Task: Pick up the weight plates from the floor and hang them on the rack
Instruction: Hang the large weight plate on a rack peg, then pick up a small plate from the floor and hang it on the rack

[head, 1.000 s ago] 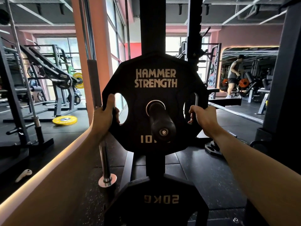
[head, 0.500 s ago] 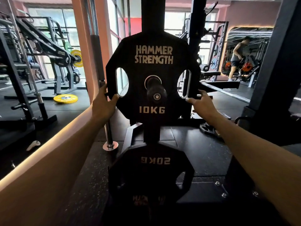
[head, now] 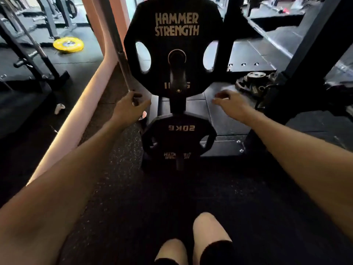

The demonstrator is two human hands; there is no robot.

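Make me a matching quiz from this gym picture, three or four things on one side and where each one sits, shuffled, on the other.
Things:
1. upper black plate
2. lower black plate
3. yellow plate
4. pile of small plates

Places:
A. flat on the floor, far left
B. on the floor, right of the rack
C. on the rack's top peg
D. on the rack's low peg

Pairs: 1-C, 2-D, 3-A, 4-B

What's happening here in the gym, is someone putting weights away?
Yes. A person is racking weight plates. The black Hammer Strength plate hangs on the upper peg of the rack, and neither hand grips it: the left hand and right hand hover just below it with loosely bent fingers, holding nothing. A second black plate hangs upside down on a lower peg. More plates lie in a pile on the floor to the right, and a yellow plate lies further off on the left.
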